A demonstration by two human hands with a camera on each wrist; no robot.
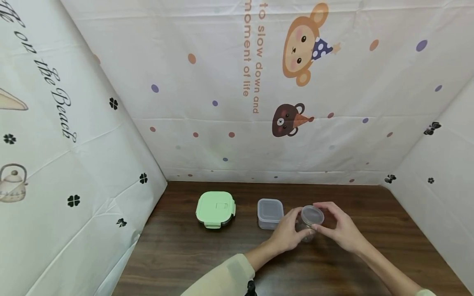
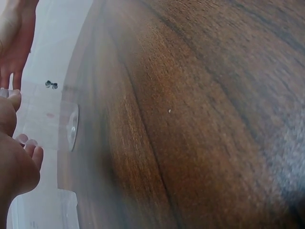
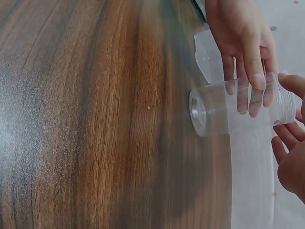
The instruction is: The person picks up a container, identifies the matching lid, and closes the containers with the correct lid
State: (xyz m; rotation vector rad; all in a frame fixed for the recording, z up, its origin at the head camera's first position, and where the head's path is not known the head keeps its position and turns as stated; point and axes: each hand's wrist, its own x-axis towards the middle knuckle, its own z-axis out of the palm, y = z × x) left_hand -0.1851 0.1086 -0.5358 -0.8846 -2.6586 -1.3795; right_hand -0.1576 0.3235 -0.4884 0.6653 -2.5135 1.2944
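A clear plastic jar [image 1: 306,236] with a round translucent screw lid [image 1: 312,214] stands upright between both hands on the right half of the table. My left hand [image 1: 286,232] holds the jar's body from the left, thumb in front and fingers behind; those fingers show through the clear wall [image 3: 217,107] in the right wrist view. From the right, my right hand [image 1: 342,230] grips the lid's rim between thumb and fingers. In the left wrist view the jar's base [image 2: 73,128] is at the table, and part of the left hand [image 2: 16,164] covers its upper end.
Just left of the left hand is a small translucent square box [image 1: 270,211] with a lid. Farther left sits a lunch box with a light green clip lid [image 1: 214,208]. White printed cloth [image 1: 222,144] walls the brown wooden table [image 1: 177,255] at the back and sides.
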